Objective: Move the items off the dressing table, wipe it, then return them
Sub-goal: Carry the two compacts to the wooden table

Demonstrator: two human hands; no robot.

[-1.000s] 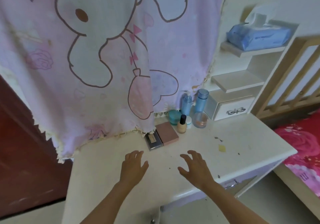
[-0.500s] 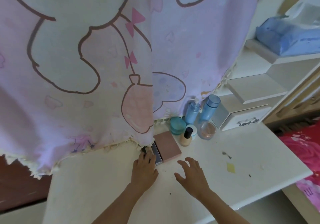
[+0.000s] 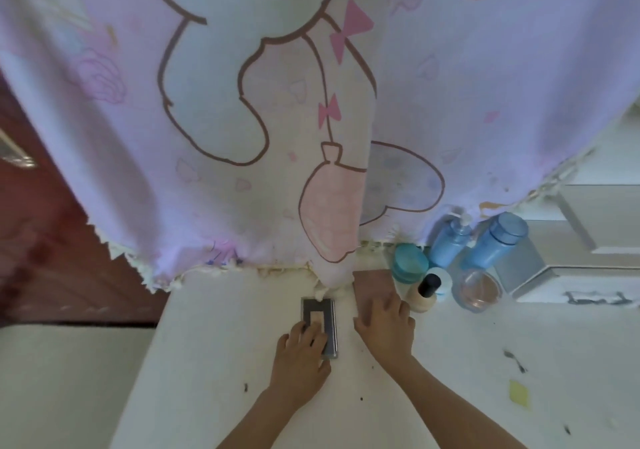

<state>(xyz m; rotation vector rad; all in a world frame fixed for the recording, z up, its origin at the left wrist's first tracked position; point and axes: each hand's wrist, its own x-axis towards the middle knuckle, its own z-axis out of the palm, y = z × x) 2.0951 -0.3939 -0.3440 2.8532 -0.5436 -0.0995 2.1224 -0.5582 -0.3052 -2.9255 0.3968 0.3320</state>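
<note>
barely begun: clearing the dressing table (image 3: 221,362)
left hand (image 3: 301,355) grips the grey compact (image 3: 318,310); right hand (image 3: 384,327) lies on the pink case (image 3: 372,282), grip unclear. jars (image 3: 408,263) and bottles (image 3: 495,244) all stand on the table; wiping and returning remain.

the grey case (image 3: 320,313) looks like glossy plastic with a shiny, metal-like rim. under it, the dressing table (image 3: 214,362) is white and smooth, with a soft sheen. just right of the case, the pink box (image 3: 372,282) is matt, like card. further right, the blue capped bottle (image 3: 495,244) and the teal jar (image 3: 408,263) are glossy plastic, and the clear jar (image 3: 479,291) shines like glass. behind the case hangs a cloth (image 3: 242,136), soft and matt, its edge frayed. far left of the case, the door (image 3: 41,240) is dark wood.
</note>
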